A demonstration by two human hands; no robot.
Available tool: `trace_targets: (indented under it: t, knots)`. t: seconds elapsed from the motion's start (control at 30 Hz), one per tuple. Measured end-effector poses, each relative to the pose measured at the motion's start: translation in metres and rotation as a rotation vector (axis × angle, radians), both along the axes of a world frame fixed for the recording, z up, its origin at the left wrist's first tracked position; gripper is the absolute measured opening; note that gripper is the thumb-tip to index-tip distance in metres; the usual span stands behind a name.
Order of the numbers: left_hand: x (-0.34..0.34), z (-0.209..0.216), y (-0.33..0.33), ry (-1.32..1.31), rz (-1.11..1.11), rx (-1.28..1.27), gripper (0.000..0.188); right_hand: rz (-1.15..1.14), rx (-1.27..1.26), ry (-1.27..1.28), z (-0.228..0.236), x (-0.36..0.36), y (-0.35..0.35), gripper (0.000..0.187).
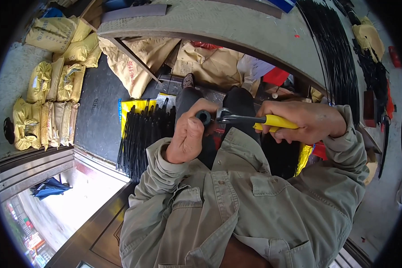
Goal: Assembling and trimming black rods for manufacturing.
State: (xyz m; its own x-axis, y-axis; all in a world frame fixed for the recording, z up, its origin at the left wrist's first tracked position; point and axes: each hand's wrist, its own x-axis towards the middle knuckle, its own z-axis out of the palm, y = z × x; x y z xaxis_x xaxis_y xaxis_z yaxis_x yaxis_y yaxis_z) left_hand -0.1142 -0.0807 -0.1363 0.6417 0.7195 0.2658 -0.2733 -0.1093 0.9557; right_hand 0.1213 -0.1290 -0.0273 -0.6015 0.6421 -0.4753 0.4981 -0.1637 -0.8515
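My left hand (pixel 186 136) is closed around a dark round tube (pixel 204 117), its hollow end facing up at me. In my right hand (pixel 304 119) is a pair of pliers with yellow handles (pixel 279 121), gripped with the fingers wrapped round. The metal head of the pliers (pixel 224 114) lies beside the tube's end; whether they touch I cannot tell. Below and left of my hands, a bundle of thin black rods (pixel 140 136) rests against a yellow bag (pixel 126 107).
A grey workbench (pixel 236 24) spans the far side, with long black strips (pixel 332 49) at its right. Stuffed yellow-brown sacks (pixel 60 118) stand at the left. Crumpled brown sacks (pixel 210 62) lie under the bench. A blue umbrella (pixel 52 188) is beyond the doorway at lower left.
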Motion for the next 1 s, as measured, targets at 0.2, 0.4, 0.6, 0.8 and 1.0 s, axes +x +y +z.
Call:
trace_targets:
  t: [0.2, 0.4, 0.6, 0.8, 1.0]
  knots:
    - [0.002, -0.004, 0.004, 0.049, 0.023, 0.046, 0.060, 0.079, 0.007, -0.102, -0.004, -0.008, 0.012, 0.023]
    - [-0.054, 0.017, 0.044, -0.149, 1.087, 0.036, 0.043, -0.277, 0.964, -0.588, -0.053, 0.051, 0.024, 0.030]
    - [-0.172, 0.101, 0.020, -0.624, 1.277, 0.483, 0.044, -0.610, 0.864, -1.202, -0.089, 0.146, 0.058, 0.027]
    - [-0.157, -0.035, 0.068, 0.319, 0.969, 0.594, 0.041, -0.767, 1.139, -1.334, -0.111, 0.212, 0.050, 0.029]
    - [-0.126, -0.269, 0.129, 0.936, 0.689, 0.260, 0.050, -0.933, 0.873, -1.705, -0.125, 0.237, 0.042, 0.031]
